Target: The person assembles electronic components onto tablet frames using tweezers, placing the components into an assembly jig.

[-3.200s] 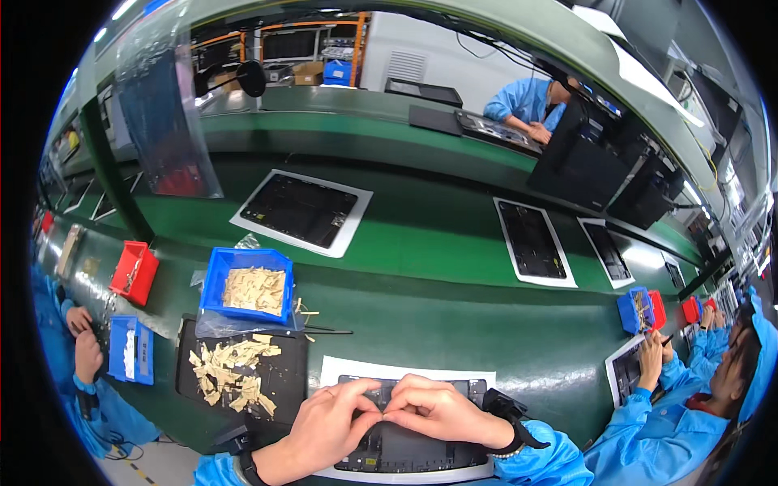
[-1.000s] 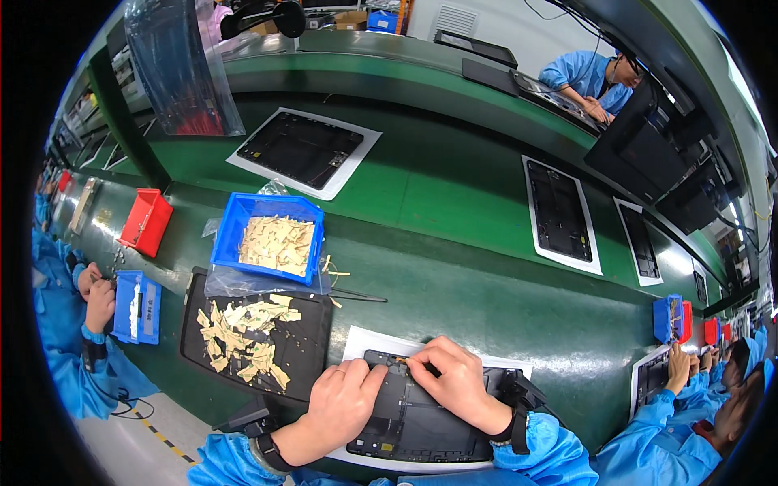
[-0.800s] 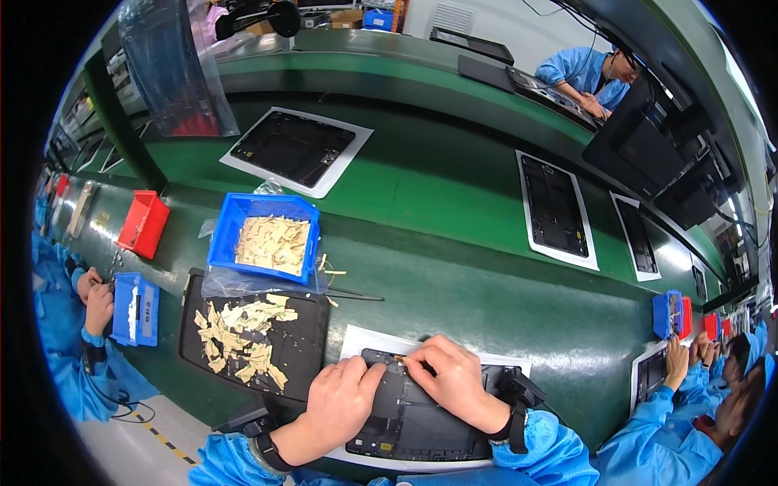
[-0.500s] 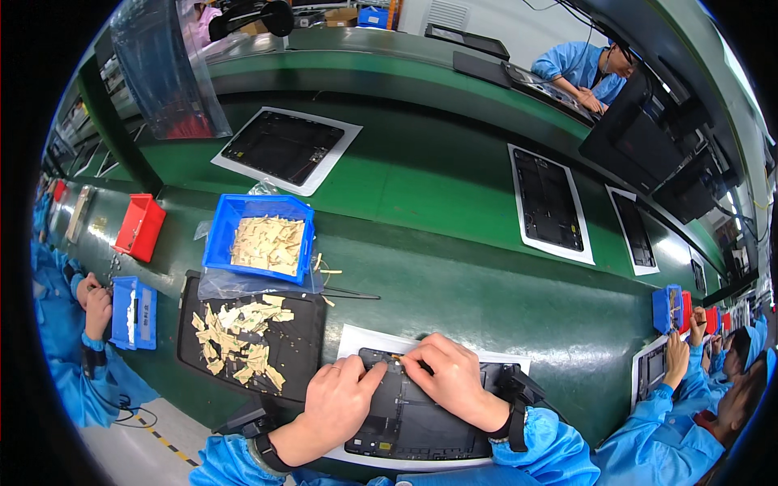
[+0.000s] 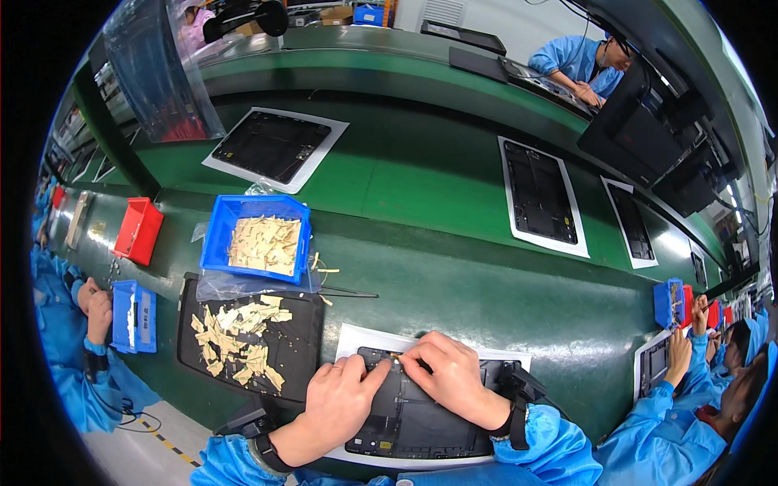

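Observation:
In front of me lies a black tablet-like housing (image 5: 421, 421) with its inner side up, on a white sheet (image 5: 348, 340). My left hand (image 5: 340, 405) is closed over its left part, the index fingertip pressed down near the top edge. What is under those fingertips, if anything, is hidden. Close beside it, my right hand (image 5: 450, 377) pinches at the same top edge. A tiny orange-yellow bit shows by its fingertips, too small to name. On a black tray (image 5: 304, 340) to the left lie loose cream paper-like strips (image 5: 243, 332).
A blue bin (image 5: 212, 239) of small cream pieces stands behind the tray, dark tweezers (image 5: 348, 292) beside it. Farther left are a red bin (image 5: 139, 231) and another blue bin (image 5: 134, 316). More housings (image 5: 543, 194) lie on a green belt (image 5: 405, 178). Co-workers sit on both sides.
The housings on the green belt have slid slightly left. My right hand has barely shifted; my left stays at the same spot.

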